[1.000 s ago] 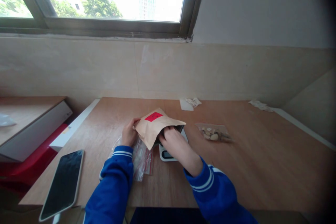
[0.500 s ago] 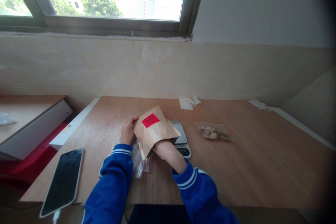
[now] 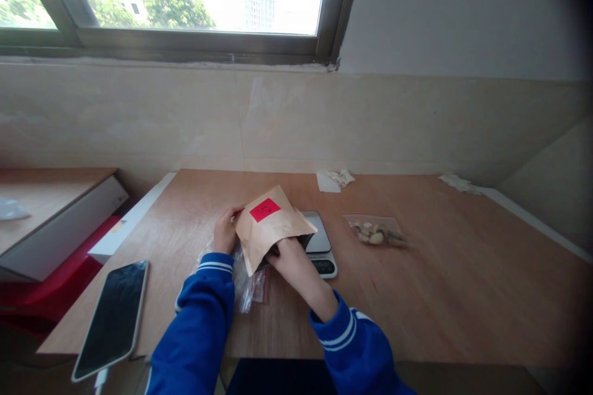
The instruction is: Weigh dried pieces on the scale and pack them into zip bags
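Observation:
A brown kraft paper bag (image 3: 259, 231) with a red label tilts toward me, its mouth facing down and near. My left hand (image 3: 225, 231) grips the bag's left edge, fingers partly behind it. My right hand (image 3: 288, 254) reaches inside the mouth; its fingers are hidden there. Behind the bag's right side sits a white kitchen scale (image 3: 320, 236), partly covered, with a dark display at its front. Clear plastic bags (image 3: 243, 284) lie under and beside the paper bag, near my left wrist.
A clear zip bag with pale, dried pieces (image 3: 377, 232) lies to the right of the scale. A phone (image 3: 113, 315) with a cable plugged in rests at the table's front left corner. Crumpled tissue (image 3: 340, 179) lies at the back edge, below the wall.
My right hand has drawn back slightly, with its sleeve lower and further right. The paper bag's mouth has lifted a little. My left hand has stayed in place.

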Available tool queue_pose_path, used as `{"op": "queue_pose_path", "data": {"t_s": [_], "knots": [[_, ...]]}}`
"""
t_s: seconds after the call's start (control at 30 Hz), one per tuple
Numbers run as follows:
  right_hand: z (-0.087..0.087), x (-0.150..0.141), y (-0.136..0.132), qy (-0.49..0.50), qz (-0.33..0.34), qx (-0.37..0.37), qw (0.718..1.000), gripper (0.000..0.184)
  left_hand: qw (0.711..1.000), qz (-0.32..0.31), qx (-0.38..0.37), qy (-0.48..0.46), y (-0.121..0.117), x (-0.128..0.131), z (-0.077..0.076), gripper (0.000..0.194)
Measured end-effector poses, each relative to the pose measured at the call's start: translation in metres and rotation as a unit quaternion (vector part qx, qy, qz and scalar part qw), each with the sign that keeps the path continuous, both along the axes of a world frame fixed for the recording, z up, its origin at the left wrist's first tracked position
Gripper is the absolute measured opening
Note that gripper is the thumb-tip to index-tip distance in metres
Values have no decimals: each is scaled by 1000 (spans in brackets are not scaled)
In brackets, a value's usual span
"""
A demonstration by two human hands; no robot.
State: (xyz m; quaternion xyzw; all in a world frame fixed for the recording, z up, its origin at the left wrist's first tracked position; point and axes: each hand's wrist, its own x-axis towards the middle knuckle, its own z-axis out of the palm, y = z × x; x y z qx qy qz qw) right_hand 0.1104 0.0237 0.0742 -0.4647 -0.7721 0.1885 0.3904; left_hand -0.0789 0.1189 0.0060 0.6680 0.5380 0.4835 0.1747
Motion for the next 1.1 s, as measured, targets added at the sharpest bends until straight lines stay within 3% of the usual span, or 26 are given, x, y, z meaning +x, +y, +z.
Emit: {"op": "queue_pose_path", "data": {"t_s": [0.1,0.2,0.3,0.43,0.57,0.67,0.8,0.97,1.1], "knots": [[19,7,-10,59,5,-58,997,19,1000,4,-11,6,1,-1,-2,28],[34,16,-18,135,11,-23,990,8,1000,12,-17,8,3,-3,-6,30],[38,25,-23,193,-9,23,981,4,1000,16,-19,10,4,-3,-9,31],[26,43,-21,302,-88,70,947,5,999,33,-23,20,3,-2,-9,30],[-4,69,-9,396,-193,83,894,14,998,47,-33,23,-1,0,-5,31],[-30,82,7,342,-211,68,913,18,997,60,-44,34,-3,1,-1,32],[-52,82,32,246,-161,41,955,20,994,76,-64,45,-3,2,2,34],[-59,77,48,193,-98,1,976,21,993,96,-64,16,-3,-3,0,34],[-60,83,46,184,-105,14,977,24,992,114,-62,6,-3,-7,-2,35]]}}
